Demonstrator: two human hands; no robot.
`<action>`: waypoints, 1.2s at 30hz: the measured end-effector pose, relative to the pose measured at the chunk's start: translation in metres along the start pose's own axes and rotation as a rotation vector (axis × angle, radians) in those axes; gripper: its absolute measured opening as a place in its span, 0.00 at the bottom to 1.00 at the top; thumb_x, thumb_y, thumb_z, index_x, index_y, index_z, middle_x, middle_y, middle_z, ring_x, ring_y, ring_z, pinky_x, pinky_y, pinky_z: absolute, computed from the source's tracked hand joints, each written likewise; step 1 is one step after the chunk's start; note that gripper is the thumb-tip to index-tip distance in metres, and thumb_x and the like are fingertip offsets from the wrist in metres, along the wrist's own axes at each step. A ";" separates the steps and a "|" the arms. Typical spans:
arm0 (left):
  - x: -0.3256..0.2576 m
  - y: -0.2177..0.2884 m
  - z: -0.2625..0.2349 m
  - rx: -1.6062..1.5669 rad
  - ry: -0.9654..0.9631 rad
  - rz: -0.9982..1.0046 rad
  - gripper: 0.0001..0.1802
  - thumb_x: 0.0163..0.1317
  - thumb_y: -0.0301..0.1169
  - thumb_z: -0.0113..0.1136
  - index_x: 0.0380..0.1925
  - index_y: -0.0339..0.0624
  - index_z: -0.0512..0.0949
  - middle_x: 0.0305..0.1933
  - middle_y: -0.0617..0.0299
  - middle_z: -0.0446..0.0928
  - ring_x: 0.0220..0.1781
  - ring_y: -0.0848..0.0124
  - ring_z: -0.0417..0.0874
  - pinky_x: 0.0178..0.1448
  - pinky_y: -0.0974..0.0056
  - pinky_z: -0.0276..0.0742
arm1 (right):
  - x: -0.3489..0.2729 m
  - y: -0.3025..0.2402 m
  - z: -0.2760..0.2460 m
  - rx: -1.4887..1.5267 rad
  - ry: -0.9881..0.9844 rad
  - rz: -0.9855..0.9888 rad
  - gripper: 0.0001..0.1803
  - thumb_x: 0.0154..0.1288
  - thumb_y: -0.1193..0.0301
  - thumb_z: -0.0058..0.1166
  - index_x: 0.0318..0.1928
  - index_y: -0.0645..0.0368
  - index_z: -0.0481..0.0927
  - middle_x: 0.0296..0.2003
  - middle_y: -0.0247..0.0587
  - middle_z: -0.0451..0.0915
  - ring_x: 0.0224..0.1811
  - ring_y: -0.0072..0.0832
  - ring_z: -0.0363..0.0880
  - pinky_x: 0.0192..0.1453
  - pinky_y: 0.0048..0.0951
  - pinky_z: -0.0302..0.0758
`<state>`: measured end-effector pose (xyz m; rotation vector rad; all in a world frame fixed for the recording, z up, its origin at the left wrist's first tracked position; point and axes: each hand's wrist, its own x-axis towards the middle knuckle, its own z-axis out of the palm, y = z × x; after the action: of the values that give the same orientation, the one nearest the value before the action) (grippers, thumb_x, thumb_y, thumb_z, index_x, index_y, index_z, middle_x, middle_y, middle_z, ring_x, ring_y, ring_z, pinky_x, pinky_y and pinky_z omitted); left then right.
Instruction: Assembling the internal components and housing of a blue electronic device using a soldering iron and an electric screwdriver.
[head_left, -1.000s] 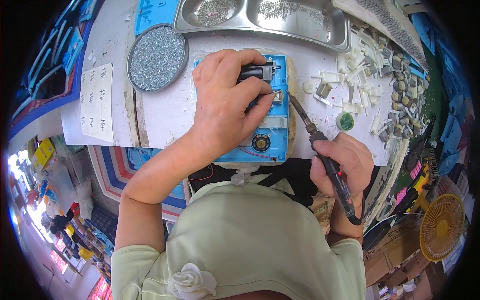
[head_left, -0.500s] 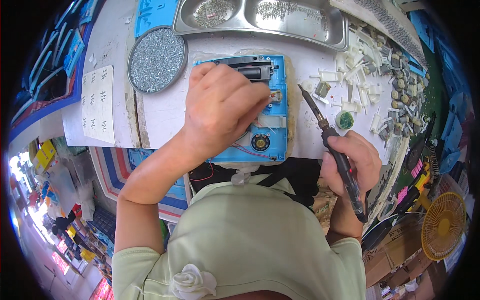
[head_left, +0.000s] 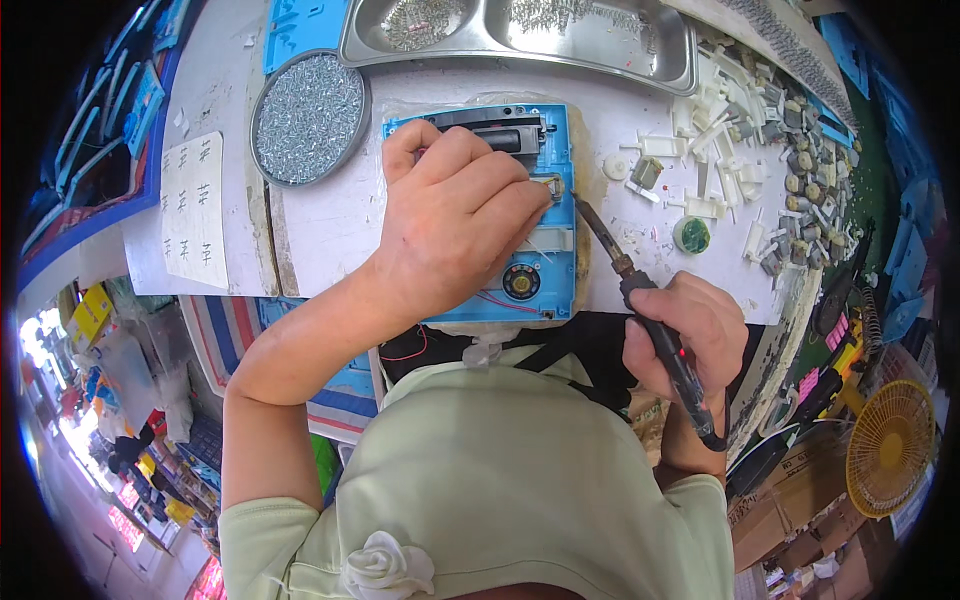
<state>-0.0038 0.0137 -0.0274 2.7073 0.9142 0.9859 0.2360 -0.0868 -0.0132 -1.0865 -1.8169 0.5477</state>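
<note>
Blue plastic housing, rectangular and open-faced, lies flat on the white worktable just in front of the person, with a black bar along its far edge and a small round black speaker near its near edge, red wire trailing from it. The left hand rests palm-down across most of the housing, fingers curled loosely with their tips at its right side; whether they pinch anything there is hidden. The right hand is wrapped firmly around the black handle of a soldering iron, whose brown metal tip slants up-left to the housing's right edge, meeting the left fingertips.

Beyond the housing sits a round tray of small silver screws and, further back, a divided stainless steel tray. To the right, white plastic parts and a small green disc are scattered near the iron's tip. A white paper sheet lies well to the left. A yellow fan stands low at right.
</note>
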 end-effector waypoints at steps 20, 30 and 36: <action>-0.002 -0.001 0.000 0.014 -0.009 0.023 0.15 0.44 0.28 0.77 0.35 0.50 0.85 0.33 0.71 0.81 0.36 0.68 0.78 0.49 0.56 0.63 | 0.001 -0.002 0.002 0.037 -0.044 0.063 0.23 0.47 0.82 0.66 0.49 0.59 0.84 0.19 0.33 0.72 0.17 0.32 0.69 0.22 0.32 0.66; -0.003 -0.003 0.001 0.033 -0.006 0.050 0.12 0.46 0.29 0.71 0.34 0.49 0.85 0.35 0.71 0.80 0.38 0.69 0.78 0.52 0.55 0.64 | -0.006 0.002 -0.007 0.069 0.024 0.030 0.21 0.49 0.83 0.67 0.48 0.63 0.84 0.22 0.37 0.77 0.17 0.32 0.72 0.22 0.31 0.67; -0.002 -0.003 0.003 0.048 0.006 0.062 0.12 0.46 0.30 0.68 0.34 0.49 0.84 0.36 0.72 0.79 0.39 0.70 0.77 0.52 0.55 0.64 | -0.006 0.003 -0.009 0.030 0.042 0.033 0.21 0.50 0.82 0.67 0.48 0.64 0.83 0.21 0.37 0.76 0.17 0.31 0.71 0.22 0.30 0.66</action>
<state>-0.0049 0.0147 -0.0317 2.7896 0.8710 0.9958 0.2461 -0.0910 -0.0136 -1.1012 -1.7522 0.5658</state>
